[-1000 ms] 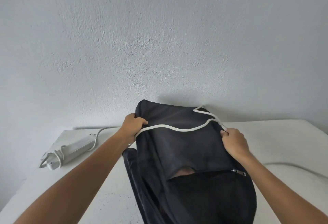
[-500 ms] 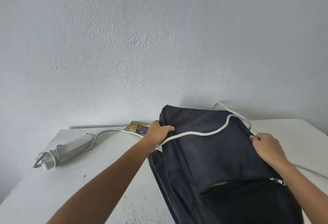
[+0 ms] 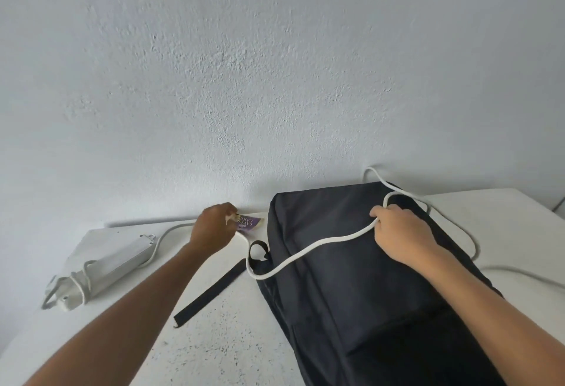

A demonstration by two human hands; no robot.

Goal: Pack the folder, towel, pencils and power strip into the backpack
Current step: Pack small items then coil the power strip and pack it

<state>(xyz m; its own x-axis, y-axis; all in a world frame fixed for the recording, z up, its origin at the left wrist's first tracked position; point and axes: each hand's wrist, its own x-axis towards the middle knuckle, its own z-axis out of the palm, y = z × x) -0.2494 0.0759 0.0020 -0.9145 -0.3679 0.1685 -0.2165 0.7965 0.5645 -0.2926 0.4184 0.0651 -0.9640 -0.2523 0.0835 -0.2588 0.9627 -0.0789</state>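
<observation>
The left hand (image 3: 214, 226) reaches the purple packet (image 3: 249, 223) by the wall, fingers closing on its near end — a firm hold I cannot confirm. The right hand (image 3: 400, 234) presses the cord (image 3: 312, 249) onto the backpack (image 3: 351, 263). The power strip (image 3: 101, 266) lies lengthwise on the tabletop (image 3: 214, 339) — nearer the left.

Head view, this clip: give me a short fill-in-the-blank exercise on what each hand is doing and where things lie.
1. The right hand has its grip on the white ____, which lies across the black backpack.
2. The left hand reaches for a small ____ packet by the wall.
3. The white power strip lies on the table, to the ____ of the backpack.

Missing words: cord; purple; left
</observation>
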